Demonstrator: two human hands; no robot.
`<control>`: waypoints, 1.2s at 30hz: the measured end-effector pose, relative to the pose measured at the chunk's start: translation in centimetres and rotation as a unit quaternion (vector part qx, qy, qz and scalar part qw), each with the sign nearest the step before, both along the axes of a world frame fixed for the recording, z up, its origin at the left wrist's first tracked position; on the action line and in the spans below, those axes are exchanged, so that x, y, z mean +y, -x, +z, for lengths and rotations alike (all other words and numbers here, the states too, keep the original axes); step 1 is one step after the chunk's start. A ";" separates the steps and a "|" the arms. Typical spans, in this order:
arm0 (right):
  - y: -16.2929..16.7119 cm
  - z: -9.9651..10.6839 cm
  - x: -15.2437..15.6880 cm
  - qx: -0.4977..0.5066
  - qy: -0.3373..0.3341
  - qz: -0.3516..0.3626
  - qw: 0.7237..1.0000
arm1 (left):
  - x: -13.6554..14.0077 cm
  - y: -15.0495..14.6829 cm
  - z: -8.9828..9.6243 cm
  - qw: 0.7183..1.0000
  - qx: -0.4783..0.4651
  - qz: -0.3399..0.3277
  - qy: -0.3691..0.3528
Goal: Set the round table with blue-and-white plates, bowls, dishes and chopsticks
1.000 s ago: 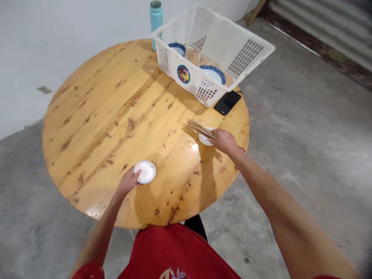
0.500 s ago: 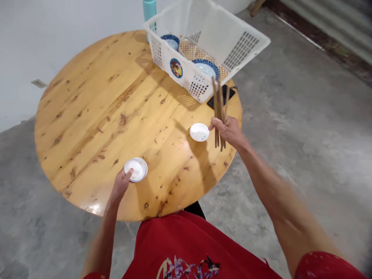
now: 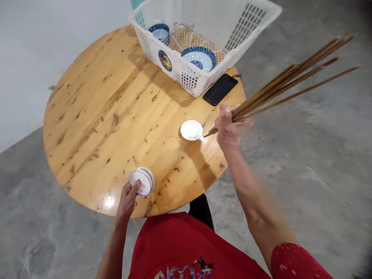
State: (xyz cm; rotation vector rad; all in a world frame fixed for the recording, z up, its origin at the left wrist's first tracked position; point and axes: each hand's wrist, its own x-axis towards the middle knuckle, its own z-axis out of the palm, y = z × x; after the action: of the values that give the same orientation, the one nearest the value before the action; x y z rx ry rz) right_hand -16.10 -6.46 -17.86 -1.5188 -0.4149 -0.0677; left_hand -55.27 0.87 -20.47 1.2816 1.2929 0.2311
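A bundle of brown wooden chopsticks (image 3: 273, 89) is gripped in my right hand (image 3: 232, 128), tilted so that its long ends point up and to the right. Just left of that hand, a small white bowl (image 3: 191, 130) sits on the round wooden table (image 3: 95, 116). My left hand (image 3: 128, 197) pinches a short stack of small white bowls (image 3: 143, 181) near the table's front edge, thumb inside the top one. The stack is tipped, so several rims show on its right side.
At the back of the table stands a white plastic basket (image 3: 200, 87). Inside are stacked blue-rimmed bowls (image 3: 159, 34) and blue-patterned plates (image 3: 200, 58). A black phone (image 3: 221, 89) lies beside the basket. Behind it is part of a turquoise bottle (image 3: 136, 4).
The chopsticks have swung from nearly upright to slanting right, as my right hand turned. My left hand has tilted its bowl stack and shifted slightly right and nearer me. The view has moved too.
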 end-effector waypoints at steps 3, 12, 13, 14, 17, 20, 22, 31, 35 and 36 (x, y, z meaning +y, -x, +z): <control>0.6 -1.3 2.6 -0.023 -0.051 0.002 0.998 | -1.4 -1.0 0.5 1.000 -0.007 -0.002 -0.001; 1.6 -5.5 4.3 0.025 -0.002 0.121 0.992 | -3.2 -1.3 1.1 1.000 -0.006 -0.016 -0.004; 1.7 -5.8 4.1 0.028 0.002 0.119 0.993 | -3.2 -1.2 1.1 1.000 -0.003 -0.018 0.000; 1.8 -5.9 3.9 0.032 0.005 0.117 0.993 | -3.1 -1.0 1.1 1.000 -0.001 -0.019 0.003; 2.0 -5.5 3.6 0.050 0.017 0.103 0.993 | -2.6 -1.0 1.2 1.000 0.012 -0.007 -0.002; 2.2 -4.5 4.1 0.059 0.056 0.097 0.992 | -2.1 -1.5 1.7 1.000 0.009 0.006 -0.006; 2.2 -3.5 4.7 0.070 0.063 0.101 0.990 | -1.8 -2.0 2.0 1.000 -0.001 0.005 0.001; -1.7 4.6 -3.2 0.064 -0.005 0.064 0.996 | -1.6 -6.5 1.8 0.998 -0.053 -0.014 -0.022; -3.7 3.3 -13.8 0.126 0.141 0.051 0.981 | -2.3 -10.6 3.4 0.996 -0.078 -0.016 -0.028; -3.8 2.3 -16.7 0.154 0.178 0.051 0.970 | -2.5 -11.8 4.1 0.995 -0.088 -0.019 -0.030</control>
State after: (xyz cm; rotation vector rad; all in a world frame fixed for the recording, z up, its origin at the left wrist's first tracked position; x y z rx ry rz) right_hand -12.33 -23.18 -15.58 -1.8227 -0.2618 0.3370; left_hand -43.45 -1.67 -16.35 1.3049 1.1175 0.3505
